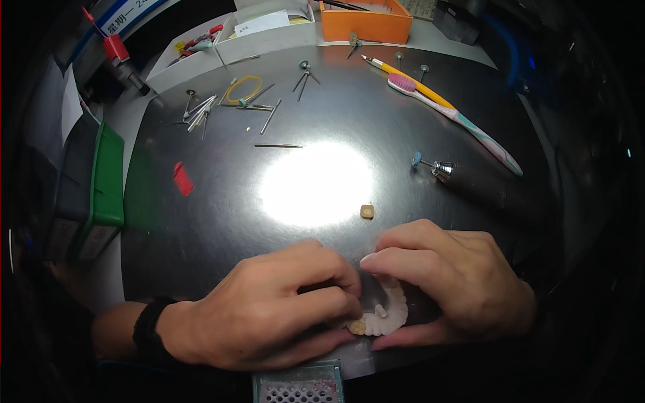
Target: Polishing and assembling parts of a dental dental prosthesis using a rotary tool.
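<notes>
A whitish horseshoe-shaped dental model (pixel 396 312) is held low over the near edge of the dark work surface. My right hand (pixel 463 282) curls around its right side, thumb below and fingers above. My left hand (pixel 282 305) is closed at the model's left end, fingertips pressed together there and partly hidden. Right by those fingertips, a yellowish tooth crown (pixel 357 327) shows on the model. Beyond the hands, a small tan dental crown (pixel 367 211) lies alone on the surface, beside the bright glare.
At right lies a dark handpiece with a blue grinding wheel (pixel 416 159). A toothbrush (pixel 470 124) and yellow pen (pixel 379 64) lie farther back. Several burs (pixel 201 111) and a red strip (pixel 183 179) are left. Green bin (pixel 107 174) and orange box (pixel 366 25) line the edges.
</notes>
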`<action>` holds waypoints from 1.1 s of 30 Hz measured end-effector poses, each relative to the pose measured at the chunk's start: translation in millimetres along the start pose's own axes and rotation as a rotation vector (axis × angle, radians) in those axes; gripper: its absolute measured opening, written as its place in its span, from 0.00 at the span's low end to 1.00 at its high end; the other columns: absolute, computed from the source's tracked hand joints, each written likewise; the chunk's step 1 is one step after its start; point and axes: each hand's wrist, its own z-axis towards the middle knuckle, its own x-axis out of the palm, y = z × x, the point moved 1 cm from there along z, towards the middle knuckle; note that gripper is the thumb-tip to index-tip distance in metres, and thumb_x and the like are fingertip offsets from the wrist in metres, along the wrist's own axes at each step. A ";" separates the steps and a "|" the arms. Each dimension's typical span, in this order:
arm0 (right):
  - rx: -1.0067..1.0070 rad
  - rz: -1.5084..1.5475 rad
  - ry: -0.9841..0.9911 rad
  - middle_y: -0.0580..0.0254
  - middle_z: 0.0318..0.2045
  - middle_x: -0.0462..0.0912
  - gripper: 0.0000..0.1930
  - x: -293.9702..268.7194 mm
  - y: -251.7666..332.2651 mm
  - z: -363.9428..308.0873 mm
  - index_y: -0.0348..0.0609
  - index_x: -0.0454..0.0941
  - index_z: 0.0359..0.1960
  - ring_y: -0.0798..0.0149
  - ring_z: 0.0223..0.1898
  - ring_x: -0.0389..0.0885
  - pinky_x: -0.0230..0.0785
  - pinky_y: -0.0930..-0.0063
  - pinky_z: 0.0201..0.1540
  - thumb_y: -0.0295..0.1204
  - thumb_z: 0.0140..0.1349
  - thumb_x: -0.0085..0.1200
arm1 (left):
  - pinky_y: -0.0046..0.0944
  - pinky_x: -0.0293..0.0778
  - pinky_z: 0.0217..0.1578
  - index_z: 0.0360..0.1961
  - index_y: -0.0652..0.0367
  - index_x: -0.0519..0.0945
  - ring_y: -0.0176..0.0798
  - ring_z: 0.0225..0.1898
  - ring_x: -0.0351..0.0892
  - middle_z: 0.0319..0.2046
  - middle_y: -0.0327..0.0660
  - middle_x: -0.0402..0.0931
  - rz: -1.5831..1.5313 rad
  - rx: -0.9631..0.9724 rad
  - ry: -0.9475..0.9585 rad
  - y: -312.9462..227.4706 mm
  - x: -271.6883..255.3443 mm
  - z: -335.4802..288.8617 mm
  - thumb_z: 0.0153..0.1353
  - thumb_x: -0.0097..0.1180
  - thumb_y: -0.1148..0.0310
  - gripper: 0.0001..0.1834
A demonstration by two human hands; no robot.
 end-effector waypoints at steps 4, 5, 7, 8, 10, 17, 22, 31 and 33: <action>0.009 -0.012 0.016 0.55 0.39 0.78 0.30 -4.6 -1.3 0.4 0.40 0.75 0.48 0.60 0.33 0.83 0.77 0.73 0.33 0.37 0.43 0.74 | 0.37 0.74 0.40 0.35 0.58 0.85 0.42 0.41 0.76 0.43 0.43 0.76 -0.007 -0.058 0.026 2.8 -15.1 3.0 0.45 0.70 0.75 0.13; 0.018 -0.023 0.023 0.57 0.38 0.77 0.26 -3.9 0.5 0.1 0.40 0.76 0.45 0.61 0.33 0.83 0.77 0.72 0.33 0.37 0.46 0.71 | 0.37 0.73 0.41 0.35 0.57 0.84 0.42 0.42 0.75 0.44 0.44 0.76 -0.026 -0.064 0.032 3.8 -17.6 1.7 0.46 0.69 0.75 0.13; 0.027 -0.031 0.028 0.59 0.36 0.76 0.21 -2.0 2.9 1.8 0.40 0.78 0.41 0.62 0.31 0.83 0.76 0.73 0.32 0.36 0.48 0.69 | 0.38 0.72 0.42 0.36 0.57 0.84 0.43 0.43 0.74 0.44 0.43 0.75 -0.039 -0.067 0.037 4.0 -18.1 -0.8 0.46 0.68 0.75 0.13; 0.027 -0.027 0.028 0.59 0.35 0.76 0.19 -1.5 4.1 3.2 0.41 0.79 0.39 0.63 0.30 0.82 0.76 0.74 0.30 0.35 0.47 0.70 | 0.38 0.72 0.43 0.36 0.57 0.84 0.43 0.44 0.74 0.45 0.43 0.75 -0.050 -0.070 0.042 5.2 -17.6 -2.4 0.46 0.67 0.76 0.13; 0.026 -0.019 0.020 0.61 0.34 0.76 0.18 0.6 5.4 4.4 0.41 0.79 0.37 0.65 0.28 0.82 0.75 0.75 0.28 0.35 0.47 0.70 | 0.39 0.72 0.44 0.37 0.57 0.83 0.43 0.43 0.74 0.43 0.42 0.75 -0.078 -0.061 0.053 10.0 -18.3 -5.9 0.46 0.66 0.76 0.14; 0.009 -0.050 0.014 0.61 0.33 0.74 0.24 5.3 3.2 0.7 0.44 0.79 0.36 0.69 0.25 0.78 0.71 0.79 0.23 0.35 0.38 0.78 | 0.39 0.72 0.43 0.37 0.58 0.83 0.43 0.42 0.75 0.41 0.41 0.75 -0.130 -0.035 0.041 15.5 -16.8 -5.3 0.45 0.65 0.77 0.14; 0.028 -0.047 0.013 0.62 0.33 0.74 0.25 6.8 4.3 0.8 0.44 0.78 0.37 0.70 0.25 0.78 0.70 0.79 0.23 0.35 0.38 0.78 | 0.38 0.72 0.42 0.37 0.58 0.83 0.42 0.41 0.75 0.41 0.41 0.75 -0.117 -0.031 0.031 14.9 -17.6 -5.2 0.45 0.65 0.78 0.14; 0.021 -0.028 0.019 0.62 0.32 0.75 0.25 5.0 2.0 -0.2 0.43 0.78 0.38 0.69 0.26 0.79 0.72 0.77 0.24 0.35 0.39 0.78 | 0.38 0.73 0.43 0.37 0.58 0.84 0.42 0.42 0.76 0.40 0.41 0.76 -0.128 -0.042 0.036 14.2 -18.6 -3.2 0.45 0.65 0.78 0.15; 0.040 -0.035 0.019 0.61 0.32 0.75 0.24 4.2 2.5 -0.8 0.42 0.78 0.38 0.68 0.26 0.80 0.72 0.77 0.24 0.34 0.39 0.78 | 0.38 0.73 0.43 0.37 0.58 0.84 0.42 0.42 0.76 0.41 0.41 0.76 -0.129 -0.052 0.033 13.9 -18.7 -1.0 0.44 0.66 0.78 0.15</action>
